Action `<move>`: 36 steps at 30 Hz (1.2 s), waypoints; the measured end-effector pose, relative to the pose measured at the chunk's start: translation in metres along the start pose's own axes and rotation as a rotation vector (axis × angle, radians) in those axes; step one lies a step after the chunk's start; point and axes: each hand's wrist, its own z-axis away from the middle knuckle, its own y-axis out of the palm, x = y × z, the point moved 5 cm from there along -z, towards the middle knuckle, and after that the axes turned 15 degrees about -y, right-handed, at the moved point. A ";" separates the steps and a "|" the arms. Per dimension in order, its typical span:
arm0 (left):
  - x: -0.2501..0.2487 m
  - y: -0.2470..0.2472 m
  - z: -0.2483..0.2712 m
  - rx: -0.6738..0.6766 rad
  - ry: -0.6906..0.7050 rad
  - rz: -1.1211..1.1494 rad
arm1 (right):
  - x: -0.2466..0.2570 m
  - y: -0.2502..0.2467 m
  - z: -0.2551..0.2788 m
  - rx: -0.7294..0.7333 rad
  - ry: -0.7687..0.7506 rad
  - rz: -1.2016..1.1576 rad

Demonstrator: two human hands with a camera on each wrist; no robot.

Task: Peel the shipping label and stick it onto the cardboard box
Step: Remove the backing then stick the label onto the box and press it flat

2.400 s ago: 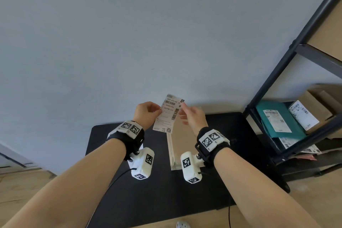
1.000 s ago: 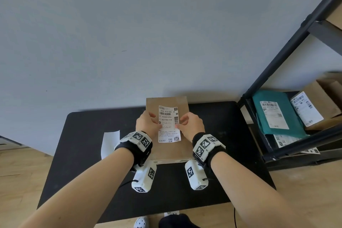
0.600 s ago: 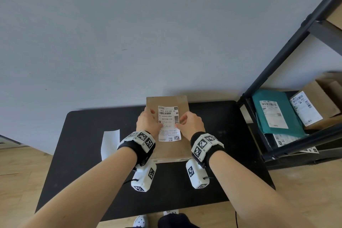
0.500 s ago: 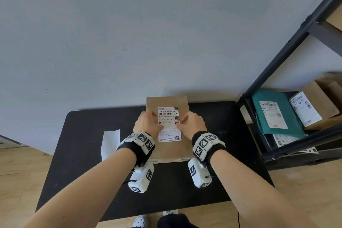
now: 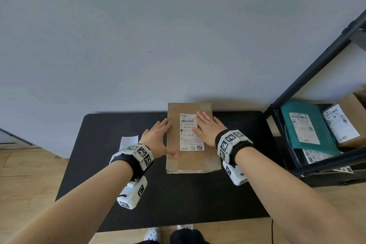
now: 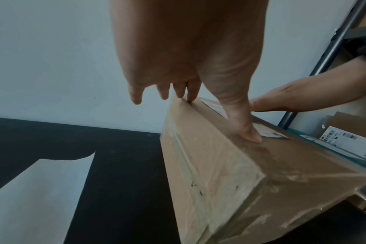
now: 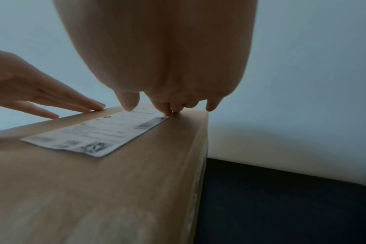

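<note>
Both hands lie flat and spread on a cardboard box (image 5: 191, 156), holding nothing. On the box top, the right hand (image 5: 208, 128) rests with straight fingers (image 7: 167, 106) over the upper right part of the label (image 5: 190, 138), fingertips touching down at the label's far right edge. Most of the white label, printed with barcodes and a QR code, lies flat on the box top, nearer its far end; from the right-wrist view its near corner looks slightly raised, though the blur makes that uncertain. At the box's left edge, the left hand (image 5: 156, 140) has its thumb (image 6: 243, 130) pressed on the top just beside the label's lower left corner, while the straight fingers reach along the left rim.

Lengthwise away from the person, the box sits on a black table (image 5: 111, 182), its far end against a pale wall (image 5: 158, 35). Clear tape wraps its near end. A white backing sheet (image 5: 127, 141) lies on the table left of the left hand, apart from the box.

To the right stands a dark metal shelf (image 5: 309, 85) with a teal mailer (image 5: 305, 125) and a brown parcel (image 5: 348, 121), both labelled. Wooden floor (image 5: 25, 176) shows around the table.
</note>
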 end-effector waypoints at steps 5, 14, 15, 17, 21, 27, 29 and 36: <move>0.007 0.005 0.002 0.037 0.018 0.022 | 0.041 -0.001 -0.025 0.032 -0.108 0.001; 0.007 0.007 0.003 0.040 0.040 -0.019 | 0.056 0.011 -0.013 0.024 -0.106 -0.035; 0.006 0.006 0.004 0.043 0.042 -0.022 | 0.058 0.016 -0.006 0.026 -0.116 -0.026; 0.005 0.005 0.004 0.051 0.045 -0.022 | 0.062 0.025 0.007 0.030 -0.130 -0.002; 0.002 0.003 0.006 0.042 0.058 -0.036 | 0.070 0.042 0.029 0.032 -0.147 0.033; 0.003 0.004 0.004 0.044 0.060 -0.055 | 0.081 0.060 0.051 -0.024 -0.153 0.015; 0.002 0.003 0.005 0.037 0.067 -0.067 | 0.083 0.062 0.054 -0.030 -0.152 0.037; -0.002 0.000 0.006 0.049 0.065 -0.122 | 0.059 0.062 0.072 -0.038 -0.057 0.062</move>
